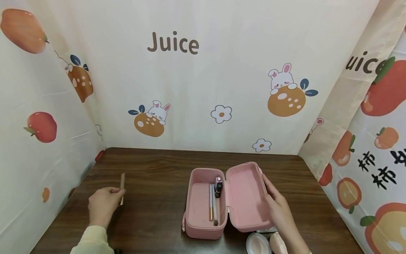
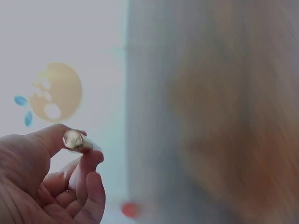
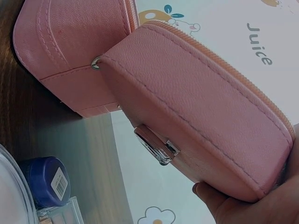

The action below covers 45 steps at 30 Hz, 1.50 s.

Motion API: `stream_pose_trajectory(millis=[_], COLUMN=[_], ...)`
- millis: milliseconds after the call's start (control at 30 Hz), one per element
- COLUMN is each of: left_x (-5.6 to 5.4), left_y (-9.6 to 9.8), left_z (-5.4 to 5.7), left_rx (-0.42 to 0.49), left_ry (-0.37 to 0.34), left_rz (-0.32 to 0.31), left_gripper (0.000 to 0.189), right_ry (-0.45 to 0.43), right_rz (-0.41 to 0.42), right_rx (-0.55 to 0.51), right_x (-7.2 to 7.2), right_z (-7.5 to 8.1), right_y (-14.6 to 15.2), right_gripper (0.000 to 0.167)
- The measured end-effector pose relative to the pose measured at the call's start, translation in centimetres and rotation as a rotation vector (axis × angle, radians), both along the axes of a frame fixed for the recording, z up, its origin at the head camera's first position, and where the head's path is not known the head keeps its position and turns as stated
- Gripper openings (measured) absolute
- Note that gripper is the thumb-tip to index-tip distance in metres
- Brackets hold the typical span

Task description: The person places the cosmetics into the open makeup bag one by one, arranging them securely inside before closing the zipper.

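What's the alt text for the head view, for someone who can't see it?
The right hand holds the lid of an open pink case with a brush and other slim items inside. At left, the left hand pinches a thin stick. A round container on the wooden table is cut off by the bottom edge.

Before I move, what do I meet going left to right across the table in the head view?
Left hand → the slim stick it pinches → pink case's base → its open lid → right hand.
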<state>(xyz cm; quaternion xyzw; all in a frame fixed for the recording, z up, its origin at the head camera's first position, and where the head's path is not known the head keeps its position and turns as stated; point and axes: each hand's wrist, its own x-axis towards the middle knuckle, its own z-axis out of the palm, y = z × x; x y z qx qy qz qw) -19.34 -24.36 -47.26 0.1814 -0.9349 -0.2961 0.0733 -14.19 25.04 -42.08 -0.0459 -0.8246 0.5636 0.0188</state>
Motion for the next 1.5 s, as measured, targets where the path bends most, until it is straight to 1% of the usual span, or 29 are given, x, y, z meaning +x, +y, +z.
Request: stream_pose_trajectory(millis=[167,300,400,500,633,767,867,933,967,1067,1167,1200,1233,1300,1400,1500], left_x=[-0.9,-1.2,-1.5,-1.7,-1.6,-1.3,-1.0,-1.0,-1.0,-1.3,-1.7,-1.8,-1.9,-1.9,-1.8,-1.5], left_y=[4.2,7.7,10.4,13.0,16.6,19.6,21.3,22.2,22.7,23.8,24.7,24.9,25.2,25.6,26.0,26.2], left_z=[2.4,4.2,5.4,6.4,7.0,6.7,6.2,5.6,5.4,4.6,3.7,3.4,3.2,2.9,2.5,2.3], left_rx=[0.053,0.133,0.162,0.149,0.146,0.197,0.224,0.210,0.210,0.174,0.108,0.068,0.037,-0.056,-0.196,-0.275], left_ry=[0.028,0.039,0.054,0.086,0.107,0.077,0.052,0.056,0.058,0.075,0.070,0.070,0.069,0.085,0.117,0.136], left_rz=[-0.092,-0.138,-0.172,-0.218,-0.306,-0.406,-0.469,-0.500,-0.509,-0.533,-0.526,-0.521,-0.515,-0.504,-0.502,-0.495], left_gripper=[0.035,0.031,0.027,0.023,0.018,0.014,0.015,0.019,0.023,0.037,0.045,0.045,0.043,0.035,0.025,0.025], right_ry=[-0.001,0.000,-0.003,-0.004,0.006,0.013,0.006,0.002,0.003,0.008,0.016,0.015,0.018,0.017,0.003,-0.006], right_rz=[-0.003,-0.005,-0.008,-0.008,-0.006,-0.010,-0.009,-0.006,-0.003,-0.001,0.001,0.000,0.003,0.002,0.002,0.002], right_rx=[-0.002,-0.005,-0.005,-0.002,0.013,0.023,0.017,0.016,0.014,0.014,0.011,0.010,0.007,0.007,0.004,0.004], right_x=[0.0,0.0,0.0,0.0,0.1,0.1,0.0,0.0,0.0,0.1,0.1,0.2,0.2,0.2,0.1,0.1], right_z=[0.0,0.0,0.0,0.0,0.0,0.1,0.0,0.0,0.0,0.0,0.0,0.0,0.0,0.0,0.1,0.1], right_y=[0.0,0.0,0.0,0.1,0.2,0.2,0.1,0.1,0.1,0.1,0.2,0.2,0.2,0.2,0.1,0.0], right_gripper=[0.056,0.056,0.056,0.056,0.056,0.056,0.056,0.056,0.056,0.055,0.054,0.054,0.054,0.054,0.055,0.055])
